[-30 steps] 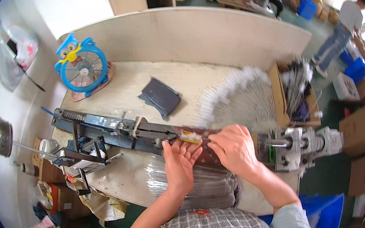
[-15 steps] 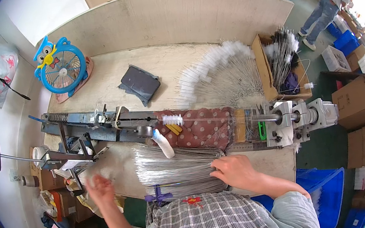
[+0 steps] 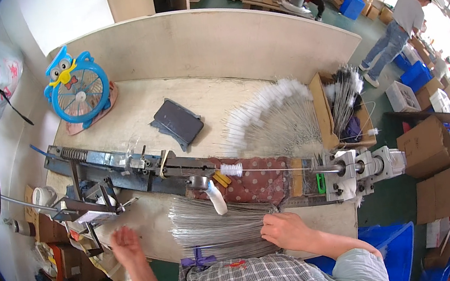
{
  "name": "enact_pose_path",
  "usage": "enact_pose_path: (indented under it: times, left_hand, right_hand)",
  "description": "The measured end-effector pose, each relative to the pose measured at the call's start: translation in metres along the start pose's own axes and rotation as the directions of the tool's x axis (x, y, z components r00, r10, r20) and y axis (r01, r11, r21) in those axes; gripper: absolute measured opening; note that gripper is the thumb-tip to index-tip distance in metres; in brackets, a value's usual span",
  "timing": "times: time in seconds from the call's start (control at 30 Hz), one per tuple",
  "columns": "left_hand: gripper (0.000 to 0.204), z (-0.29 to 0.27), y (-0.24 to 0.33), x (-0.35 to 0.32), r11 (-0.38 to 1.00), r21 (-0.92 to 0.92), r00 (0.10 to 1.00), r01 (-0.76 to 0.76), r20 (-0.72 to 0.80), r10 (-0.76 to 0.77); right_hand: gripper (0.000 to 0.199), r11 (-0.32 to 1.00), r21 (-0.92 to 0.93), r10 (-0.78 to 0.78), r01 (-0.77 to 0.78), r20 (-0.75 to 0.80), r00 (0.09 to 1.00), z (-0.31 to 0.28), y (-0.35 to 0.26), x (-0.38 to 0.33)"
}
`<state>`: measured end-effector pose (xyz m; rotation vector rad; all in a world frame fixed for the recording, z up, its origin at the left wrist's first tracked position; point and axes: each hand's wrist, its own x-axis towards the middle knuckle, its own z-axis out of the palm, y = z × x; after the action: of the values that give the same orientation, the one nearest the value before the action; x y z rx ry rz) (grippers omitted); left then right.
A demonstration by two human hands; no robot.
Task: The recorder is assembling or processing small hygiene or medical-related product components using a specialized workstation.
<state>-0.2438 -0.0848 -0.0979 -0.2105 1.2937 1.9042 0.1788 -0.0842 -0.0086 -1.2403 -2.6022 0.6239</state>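
A thick bundle of thin silvery wires (image 3: 214, 226) lies in front of me, with a purple tie (image 3: 198, 257) near its left end. My right hand (image 3: 288, 230) is at the bundle's right end, its fingers bent and closed on the wire ends. Left of the bundle, my left hand (image 3: 127, 247) hovers near a dark metal frame (image 3: 93, 209), fingers loosely curled and apart, with nothing seen in them. Behind the bundle, a white-bristled wire brush (image 3: 232, 170) stretches along the bench machine toward its spindle (image 3: 331, 169). A lever with a white handle (image 3: 217, 198) sticks out toward me.
Finished white-tipped brushes (image 3: 273, 116) lie fanned out at the back, beside a cardboard box (image 3: 322, 111) of more brushes. A blue fan (image 3: 80, 95) and a dark flat pad (image 3: 177, 122) sit behind the machine. A blue bin (image 3: 390, 255) stands at my right. Two people are farther off.
The view has tilted, so the bench sits lower. My right hand's fingers have drawn in on the wire ends. The brush's stem, blurred before, looks straight and sharp now. My left hand has barely moved.
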Motion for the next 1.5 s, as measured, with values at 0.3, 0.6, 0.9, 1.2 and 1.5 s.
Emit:
enact_pose_path:
  times: [0.3,0.6,0.9,1.2,1.5]
  left_hand:
    - [0.031,0.138,-0.090,-0.139,0.847,0.527,0.715,0.067,0.567,-0.410]
    - [0.027,0.197,-0.037,-0.202,0.448,0.289,0.254,0.846,0.520,-0.816]
    - [0.050,0.163,-0.007,-0.167,0.788,0.345,0.473,0.510,0.653,-0.592]
    - [0.022,0.180,-0.075,-0.211,0.723,0.394,0.105,-0.568,0.906,-0.411]
    - [0.012,0.244,-0.187,-0.201,-0.045,-0.245,-0.228,-0.969,0.945,-0.237]
  right_hand:
    - [0.006,0.998,0.070,-0.008,0.010,-0.023,1.000,-0.016,0.002,-0.021]
    - [0.023,0.992,-0.031,0.113,-0.119,-0.153,0.982,-0.031,-0.006,-0.024]
    - [0.026,0.894,-0.377,0.156,-0.243,-0.246,0.957,-0.081,0.008,-0.016]
    - [0.014,0.928,-0.096,0.227,-0.359,-0.621,0.751,-0.140,0.056,-0.014]
    - [0.012,0.949,0.046,0.284,-0.312,-0.552,0.784,-0.112,0.092,0.020]
